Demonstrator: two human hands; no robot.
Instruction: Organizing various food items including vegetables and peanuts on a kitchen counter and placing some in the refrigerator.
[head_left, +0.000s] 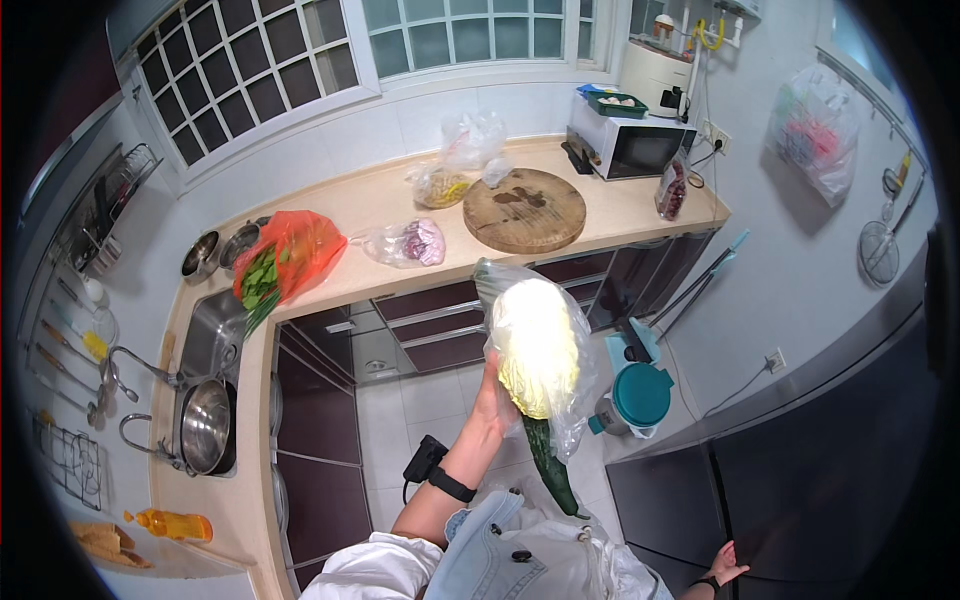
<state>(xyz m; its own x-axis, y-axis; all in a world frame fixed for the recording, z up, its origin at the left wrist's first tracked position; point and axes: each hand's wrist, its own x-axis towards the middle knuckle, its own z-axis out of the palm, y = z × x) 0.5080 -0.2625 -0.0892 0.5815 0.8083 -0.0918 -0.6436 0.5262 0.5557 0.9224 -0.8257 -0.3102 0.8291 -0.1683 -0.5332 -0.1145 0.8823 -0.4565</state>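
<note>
My left hand (493, 397) grips a clear plastic bag (581, 375) from its left side, holding it up in front of me. Inside the bag is a pale napa cabbage (536, 341), washed out by bright light. A dark green cucumber (551, 465) hangs below the cabbage, its stem end pointing down. More green shows at the bag's upper left; whether it belongs to the same cucumber I cannot tell. Low on the right, my right hand (724, 564) rests against the dark refrigerator (810, 450) near a door seam, thumb spread and nothing visible in it.
On the counter (330, 289) are a round wooden chopping board (525, 210), a red bag of greens (300, 244), bagged food (409, 244) and a microwave (630, 146). A pan (206, 424) sits in the left sink. A teal-lidded bin (641, 395) stands by the right wall.
</note>
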